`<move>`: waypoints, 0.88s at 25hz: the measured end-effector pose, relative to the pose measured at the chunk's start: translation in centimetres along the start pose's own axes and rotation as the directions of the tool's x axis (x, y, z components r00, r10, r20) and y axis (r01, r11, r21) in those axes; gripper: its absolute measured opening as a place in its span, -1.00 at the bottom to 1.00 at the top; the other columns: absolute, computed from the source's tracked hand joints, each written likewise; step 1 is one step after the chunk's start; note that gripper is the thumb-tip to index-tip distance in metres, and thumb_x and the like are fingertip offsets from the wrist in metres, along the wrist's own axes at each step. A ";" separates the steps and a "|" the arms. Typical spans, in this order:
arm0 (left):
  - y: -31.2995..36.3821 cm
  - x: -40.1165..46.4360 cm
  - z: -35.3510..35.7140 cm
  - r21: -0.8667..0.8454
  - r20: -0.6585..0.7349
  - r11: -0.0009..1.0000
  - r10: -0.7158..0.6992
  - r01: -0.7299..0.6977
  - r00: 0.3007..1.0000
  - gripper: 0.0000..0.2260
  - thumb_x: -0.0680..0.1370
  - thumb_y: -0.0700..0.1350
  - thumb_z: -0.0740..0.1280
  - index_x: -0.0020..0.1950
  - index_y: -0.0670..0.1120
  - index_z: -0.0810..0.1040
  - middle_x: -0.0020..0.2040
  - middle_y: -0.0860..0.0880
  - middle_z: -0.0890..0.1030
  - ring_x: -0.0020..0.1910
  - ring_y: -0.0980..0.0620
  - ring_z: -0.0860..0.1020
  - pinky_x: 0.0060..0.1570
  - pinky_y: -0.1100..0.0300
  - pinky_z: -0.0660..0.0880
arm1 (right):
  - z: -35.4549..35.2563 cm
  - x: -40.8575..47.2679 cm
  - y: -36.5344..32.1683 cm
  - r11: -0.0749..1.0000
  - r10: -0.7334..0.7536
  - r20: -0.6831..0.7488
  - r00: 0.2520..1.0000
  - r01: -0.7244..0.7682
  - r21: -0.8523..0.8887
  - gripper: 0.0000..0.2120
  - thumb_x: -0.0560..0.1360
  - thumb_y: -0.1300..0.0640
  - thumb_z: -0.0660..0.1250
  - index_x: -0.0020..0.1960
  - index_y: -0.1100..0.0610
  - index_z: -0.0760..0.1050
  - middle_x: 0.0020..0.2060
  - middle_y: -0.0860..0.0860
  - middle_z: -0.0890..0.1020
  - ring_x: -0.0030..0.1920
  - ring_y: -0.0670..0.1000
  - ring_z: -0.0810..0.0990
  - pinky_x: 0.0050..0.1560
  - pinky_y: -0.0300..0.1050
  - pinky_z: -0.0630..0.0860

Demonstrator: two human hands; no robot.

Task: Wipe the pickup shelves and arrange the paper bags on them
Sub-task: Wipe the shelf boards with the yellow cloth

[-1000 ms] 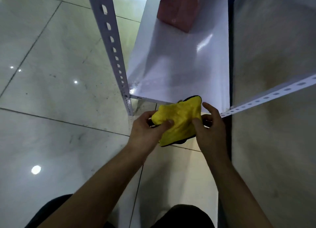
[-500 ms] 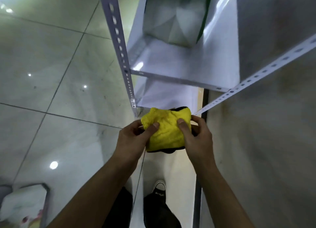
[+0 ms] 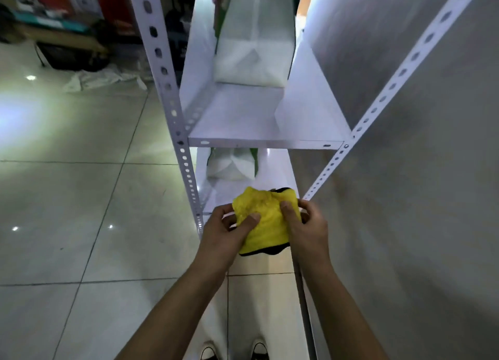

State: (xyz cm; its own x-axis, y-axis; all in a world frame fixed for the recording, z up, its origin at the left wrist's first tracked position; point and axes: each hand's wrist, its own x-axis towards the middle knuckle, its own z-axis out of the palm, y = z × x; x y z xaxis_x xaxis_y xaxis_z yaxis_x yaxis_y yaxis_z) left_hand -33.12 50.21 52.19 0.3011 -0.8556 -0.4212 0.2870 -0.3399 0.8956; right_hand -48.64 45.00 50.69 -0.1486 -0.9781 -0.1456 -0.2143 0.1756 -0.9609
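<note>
Both my hands, left hand (image 3: 225, 231) and right hand (image 3: 310, 228), grip one bunched yellow cloth (image 3: 266, 219) before the shelves (image 3: 243, 132); two paper bags, upper bag (image 3: 253, 49) and lower bag (image 3: 232, 164), sit there.

A white metal shelf (image 3: 243, 132) is carried between perforated uprights (image 3: 172, 108). A white paper bag with green sides (image 3: 253, 49) is stood on it towards the back. Below it, a lower shelf (image 3: 275, 170) is seen, on which a second white-and-green bag (image 3: 232, 165) is stood. Both are set over a glossy tiled floor (image 3: 81, 197).
</note>
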 end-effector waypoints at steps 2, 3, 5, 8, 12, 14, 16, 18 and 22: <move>3.0 -0.7 0.1 0.037 0.083 0.997 0.060 -0.063 0.995 -0.57 0.45 -0.21 0.54 0.25 -0.03 0.50 0.08 0.00 0.67 -0.11 0.13 0.70 -0.22 0.23 0.63 | -0.4 -0.3 -3.2 0.999 -0.042 -0.032 0.999 0.042 -0.006 -0.74 0.56 -0.08 0.40 0.15 0.06 0.56 -0.11 0.00 0.69 -0.09 -0.03 0.69 -0.24 -0.26 0.58; 4.3 -0.8 0.3 0.056 0.103 0.994 0.091 -0.097 0.991 -0.56 0.46 -0.23 0.53 0.27 -0.03 0.49 0.10 0.00 0.66 -0.09 0.11 0.69 -0.22 0.24 0.63 | -0.7 -0.2 -4.6 0.999 -0.053 -0.040 0.998 0.053 -0.011 -0.72 0.56 -0.10 0.39 0.17 0.04 0.55 -0.09 -0.03 0.68 -0.08 -0.06 0.67 -0.22 -0.25 0.57; 7.1 -0.8 1.1 0.084 0.113 0.980 0.169 -0.179 0.979 -0.57 0.48 -0.25 0.50 0.28 -0.04 0.47 0.12 -0.03 0.65 -0.05 0.09 0.66 -0.26 0.28 0.61 | -1.2 0.5 -7.5 0.998 -0.066 -0.058 0.996 0.066 -0.012 -0.75 0.57 -0.12 0.36 0.18 -0.03 0.52 -0.04 -0.10 0.66 -0.04 -0.15 0.64 -0.18 -0.26 0.55; 10.9 0.0 3.0 0.081 0.110 0.958 0.266 -0.275 0.958 -0.60 0.49 -0.27 0.49 0.25 -0.03 0.46 0.14 -0.05 0.62 -0.05 0.10 0.63 -0.32 0.37 0.56 | -2.1 2.5 -11.6 0.997 -0.082 -0.079 0.994 0.081 -0.019 -0.72 0.56 -0.02 0.31 0.26 -0.05 0.52 0.06 -0.09 0.65 0.00 -0.21 0.60 -0.17 -0.26 0.49; 15.2 2.6 6.2 0.118 0.133 0.925 0.345 -0.361 0.929 -0.59 0.49 -0.22 0.50 0.21 0.07 0.41 0.09 -0.01 0.61 -0.05 0.14 0.62 -0.26 0.34 0.52 | -2.9 5.7 -16.3 0.986 -0.163 -0.138 0.977 0.160 -0.038 -0.56 0.53 0.08 0.33 0.39 -0.07 0.42 0.10 -0.06 0.58 -0.02 -0.16 0.59 -0.19 -0.31 0.47; 17.0 4.4 7.7 0.134 0.136 0.902 0.393 -0.410 0.910 -0.56 0.49 -0.21 0.49 0.25 0.09 0.40 0.02 0.06 0.59 -0.07 0.22 0.59 -0.22 0.31 0.54 | -2.8 7.6 -18.2 0.968 -0.231 -0.195 0.953 0.207 -0.140 -0.57 0.53 0.11 0.33 0.38 -0.07 0.40 0.15 -0.02 0.55 0.02 -0.05 0.57 -0.07 -0.23 0.46; 18.4 6.5 9.3 0.176 0.132 0.876 0.430 -0.448 0.893 -0.54 0.50 -0.17 0.48 0.30 0.09 0.39 0.05 0.05 0.58 -0.02 0.14 0.61 -0.09 0.20 0.58 | -2.7 9.5 -19.5 0.928 -0.315 -0.237 0.919 0.245 -0.283 -0.60 0.58 0.12 0.30 0.40 -0.02 0.40 0.24 0.06 0.49 0.09 0.01 0.50 0.04 -0.19 0.40; 19.0 8.6 10.8 0.257 0.138 0.840 0.457 -0.477 0.879 -0.51 0.50 -0.12 0.48 0.36 0.08 0.37 0.12 0.01 0.58 0.05 0.03 0.60 0.02 0.12 0.58 | -2.5 11.0 -19.7 0.886 -0.386 -0.244 0.890 0.283 -0.367 -0.60 0.63 0.13 0.25 0.46 0.06 0.37 0.31 0.10 0.39 0.14 0.07 0.50 0.12 -0.15 0.42; 17.2 12.5 12.2 0.540 0.231 0.730 0.350 -0.419 0.908 -0.53 0.53 0.04 0.42 0.39 0.05 0.35 0.20 -0.04 0.62 0.06 -0.04 0.58 0.06 0.11 0.48 | -2.0 12.8 -16.8 0.736 -0.269 -0.089 0.959 0.145 -0.661 -0.53 0.67 0.12 0.16 0.56 0.15 0.24 0.45 0.18 0.30 0.37 0.22 0.40 0.38 0.08 0.40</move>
State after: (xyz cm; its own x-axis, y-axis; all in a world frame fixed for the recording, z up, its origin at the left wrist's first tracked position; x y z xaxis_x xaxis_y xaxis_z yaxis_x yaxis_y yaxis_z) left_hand -35.56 28.93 64.08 0.1642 -0.9858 -0.0354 -0.4081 -0.1006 0.9074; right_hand -48.89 29.75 65.39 -0.1706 -0.9753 0.1403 -0.8178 0.0607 -0.5722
